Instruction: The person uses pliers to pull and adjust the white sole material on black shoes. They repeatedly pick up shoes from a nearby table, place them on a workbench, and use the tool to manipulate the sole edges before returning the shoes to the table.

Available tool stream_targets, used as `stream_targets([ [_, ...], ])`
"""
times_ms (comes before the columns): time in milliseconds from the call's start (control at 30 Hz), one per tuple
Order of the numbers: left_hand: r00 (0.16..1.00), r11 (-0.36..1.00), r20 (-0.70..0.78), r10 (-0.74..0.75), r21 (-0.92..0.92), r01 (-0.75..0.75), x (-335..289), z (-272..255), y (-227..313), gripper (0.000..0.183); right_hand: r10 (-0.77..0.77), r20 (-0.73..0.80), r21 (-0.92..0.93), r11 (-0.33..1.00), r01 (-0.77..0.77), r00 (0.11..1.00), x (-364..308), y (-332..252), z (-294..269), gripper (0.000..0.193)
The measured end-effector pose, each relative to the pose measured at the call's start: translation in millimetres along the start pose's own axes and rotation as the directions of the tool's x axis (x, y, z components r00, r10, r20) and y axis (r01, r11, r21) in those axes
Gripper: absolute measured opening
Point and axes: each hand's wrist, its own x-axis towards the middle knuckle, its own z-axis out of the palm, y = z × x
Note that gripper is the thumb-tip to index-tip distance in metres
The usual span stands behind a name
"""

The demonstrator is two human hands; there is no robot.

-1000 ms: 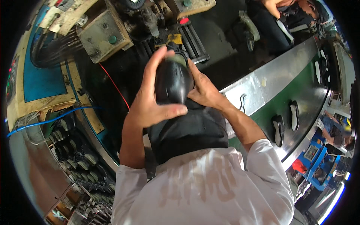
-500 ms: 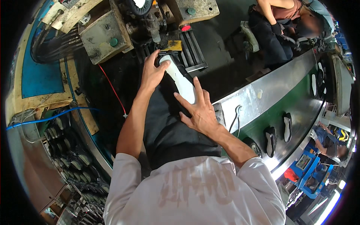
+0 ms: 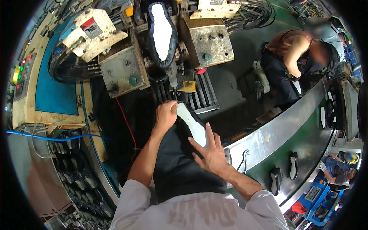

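A black shoe upper [image 3: 195,128] with a white insole lies sole side up over my dark-clad lap. At its far end my left hand [image 3: 166,117] is closed, its fingers curled round the edge. My right hand [image 3: 211,154] grips the near end, with spread fingers straddling the insole. The underside of the shoe is hidden. Just beyond my left hand stands a machine with a metal post [image 3: 173,78] and a yellow block [image 3: 189,86]. A second black shoe [image 3: 172,38] with a white insole sits sole up on that machine.
Control boxes [image 3: 122,73] with green buttons flank the machine. On the right runs a metal-edged green conveyor [image 3: 258,166] carrying several shoes. A rack of dark shoes [image 3: 74,165] stands on the left. At the upper right a co-worker [image 3: 283,57] handles a shoe [image 3: 297,87].
The view has tilted up, bringing more of the machine into sight. My left fingers have curled in at the shoe's far end. My right hand keeps its place at the near end.
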Motion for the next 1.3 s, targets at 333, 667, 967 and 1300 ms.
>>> stream_targets([
  [333, 0.959, 0.661, -0.138, -0.247, -0.748, 0.062, 92, -64, -20, 0.057, 0.129, -0.165, 0.072, 0.99, -0.118, 0.978, 21, 3, -55, 0.061],
  [667, 0.989, 0.398, 0.114, -0.094, -0.906, 0.142, 200, -156, 83, 0.068, -0.09, -0.498, -0.115, 0.993, 0.038, 0.863, 182, -21, -143, 0.068],
  [967, 0.971, 0.03, 0.038, -0.236, -0.998, 0.046, -21, -186, 13, 0.085, -0.116, -0.555, -0.073, 0.993, 0.091, 0.824, 315, -42, -113, 0.067],
  [1300, 0.758, -0.052, 0.098, -0.645, -0.995, 0.084, -133, -158, -16, 0.073, -0.204, -0.609, -0.209, 0.974, 0.093, 0.767, 335, -53, -65, 0.076],
])
